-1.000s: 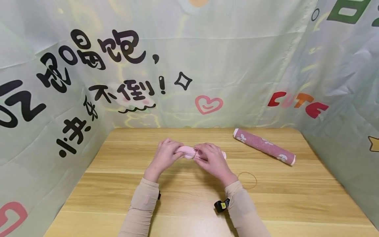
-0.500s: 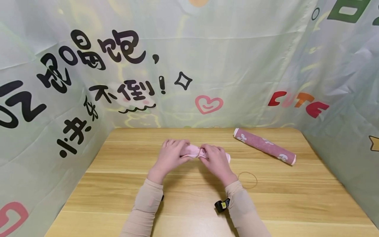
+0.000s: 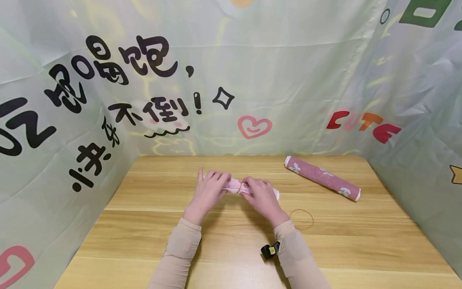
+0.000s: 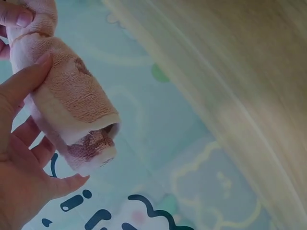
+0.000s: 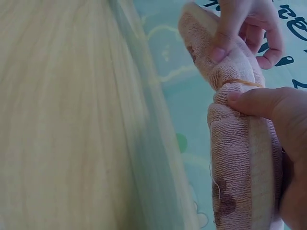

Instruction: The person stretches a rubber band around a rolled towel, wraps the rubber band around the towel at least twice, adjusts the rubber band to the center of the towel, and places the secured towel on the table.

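A rolled pink towel [image 3: 232, 186], pinched in at its middle, is held between both hands over the table. A thin tan rubber band [image 5: 243, 82] circles that narrow waist. My left hand [image 3: 209, 190] grips the towel's left half, thumb on the near side, one finger lifted away. My right hand [image 3: 261, 196] holds the right half, its thumb [image 5: 254, 101] pressed right beside the band. The towel's left end [image 4: 91, 143] shows its layered coil and a darker patch in the left wrist view. The fingers hide part of the roll in the head view.
Another rolled towel, mauve with white bow shapes [image 3: 322, 179], lies slantwise at the back right of the wooden table [image 3: 343, 249]. A loose rubber band [image 3: 301, 219] rests near the right wrist. Printed cloth walls [image 3: 288, 80] stand behind and at both sides.
My left hand has shifted slightly right, and one of its fingers has lifted. The pink towel, bent at first, is straighter, with more of its right end showing. The right hand has moved little.
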The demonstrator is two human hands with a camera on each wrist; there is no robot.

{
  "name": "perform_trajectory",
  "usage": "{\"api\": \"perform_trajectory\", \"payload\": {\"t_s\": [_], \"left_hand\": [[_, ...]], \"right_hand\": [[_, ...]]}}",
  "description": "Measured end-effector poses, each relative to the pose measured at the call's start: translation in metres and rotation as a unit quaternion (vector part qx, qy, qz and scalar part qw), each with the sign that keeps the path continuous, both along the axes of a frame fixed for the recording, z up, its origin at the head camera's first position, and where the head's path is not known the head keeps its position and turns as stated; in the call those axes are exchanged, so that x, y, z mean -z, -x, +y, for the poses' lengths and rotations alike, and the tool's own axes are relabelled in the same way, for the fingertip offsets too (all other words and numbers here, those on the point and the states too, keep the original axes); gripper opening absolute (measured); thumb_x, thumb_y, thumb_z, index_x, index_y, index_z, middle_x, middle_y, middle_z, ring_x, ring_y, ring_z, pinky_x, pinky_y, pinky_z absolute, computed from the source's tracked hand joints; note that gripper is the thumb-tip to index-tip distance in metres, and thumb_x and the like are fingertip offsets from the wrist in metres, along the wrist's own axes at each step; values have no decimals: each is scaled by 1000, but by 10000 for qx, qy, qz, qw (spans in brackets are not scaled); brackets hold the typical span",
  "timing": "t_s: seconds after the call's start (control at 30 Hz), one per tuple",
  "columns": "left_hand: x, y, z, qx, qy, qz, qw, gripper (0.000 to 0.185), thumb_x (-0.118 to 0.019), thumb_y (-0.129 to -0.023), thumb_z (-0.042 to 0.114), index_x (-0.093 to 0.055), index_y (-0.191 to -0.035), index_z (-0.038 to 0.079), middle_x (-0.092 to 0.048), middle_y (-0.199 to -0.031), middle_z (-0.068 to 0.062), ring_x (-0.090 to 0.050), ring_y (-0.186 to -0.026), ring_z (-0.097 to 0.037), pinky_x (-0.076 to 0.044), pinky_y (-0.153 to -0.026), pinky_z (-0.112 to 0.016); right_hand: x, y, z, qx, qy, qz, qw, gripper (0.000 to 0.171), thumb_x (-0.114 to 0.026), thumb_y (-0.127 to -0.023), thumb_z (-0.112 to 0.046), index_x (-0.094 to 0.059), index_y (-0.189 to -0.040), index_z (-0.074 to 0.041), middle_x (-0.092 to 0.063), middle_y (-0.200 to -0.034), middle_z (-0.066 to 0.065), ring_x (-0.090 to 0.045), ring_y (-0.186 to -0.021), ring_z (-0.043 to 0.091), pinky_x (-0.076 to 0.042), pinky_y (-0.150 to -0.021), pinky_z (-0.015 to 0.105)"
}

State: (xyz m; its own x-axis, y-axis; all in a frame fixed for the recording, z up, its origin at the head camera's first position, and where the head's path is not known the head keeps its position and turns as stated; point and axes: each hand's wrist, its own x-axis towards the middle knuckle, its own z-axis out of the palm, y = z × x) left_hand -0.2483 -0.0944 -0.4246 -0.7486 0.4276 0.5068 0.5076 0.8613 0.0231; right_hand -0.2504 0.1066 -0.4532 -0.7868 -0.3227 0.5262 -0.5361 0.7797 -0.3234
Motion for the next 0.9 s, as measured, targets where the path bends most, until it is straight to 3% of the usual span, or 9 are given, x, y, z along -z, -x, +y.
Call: {"api": "perform_trajectory", "payload": {"t_s": [0.13,0.27,0.4,0.63,0.9], "left_hand": [[0,1,-3,132,-91,-178,9997,32,-78,-81,27,-60,-107,24,-73,-108,1,-64,-104,-21,-25,-111,-68],[-1,2,-7,238,-195,-468,9984,29,-77,-81,26,-62,-106,23,-74,-107,1,-63,-102,-21,-26,-112,-65],[-4,3,-10,327,-272,-773,9961,29,-77,-81,24,-63,-106,20,-74,-106,-1,-62,-101,-23,-27,-111,-65],[-7,4,-14,463,-377,-1283,9899,23,-75,-84,24,-62,-103,21,-74,-105,1,-61,-100,-21,-27,-111,-65],[-8,4,-16,559,-409,-1519,9860,20,-75,-84,21,-63,-100,19,-73,-102,1,-62,-100,-23,-26,-112,-64]], "right_hand": [[2,0,-1,-183,72,-15,9998,36,-81,-78,-20,-62,-107,-12,-73,-98,6,-69,-90,26,-52,-85,50],[3,1,-1,-771,351,298,9960,33,-81,-78,-15,-63,-105,-12,-70,-103,5,-67,-94,25,-54,-84,44],[5,0,-2,-1222,382,576,9901,23,-79,-80,-14,-66,-99,-16,-65,-112,5,-63,-104,25,-53,-88,46],[9,0,-4,-1141,83,499,9922,22,-80,-79,-15,-67,-96,-18,-66,-113,5,-62,-105,25,-53,-89,45],[7,-2,-7,-965,-205,112,9951,17,-77,-83,-21,-66,-95,-17,-69,-112,4,-63,-103,25,-53,-90,43]]}}
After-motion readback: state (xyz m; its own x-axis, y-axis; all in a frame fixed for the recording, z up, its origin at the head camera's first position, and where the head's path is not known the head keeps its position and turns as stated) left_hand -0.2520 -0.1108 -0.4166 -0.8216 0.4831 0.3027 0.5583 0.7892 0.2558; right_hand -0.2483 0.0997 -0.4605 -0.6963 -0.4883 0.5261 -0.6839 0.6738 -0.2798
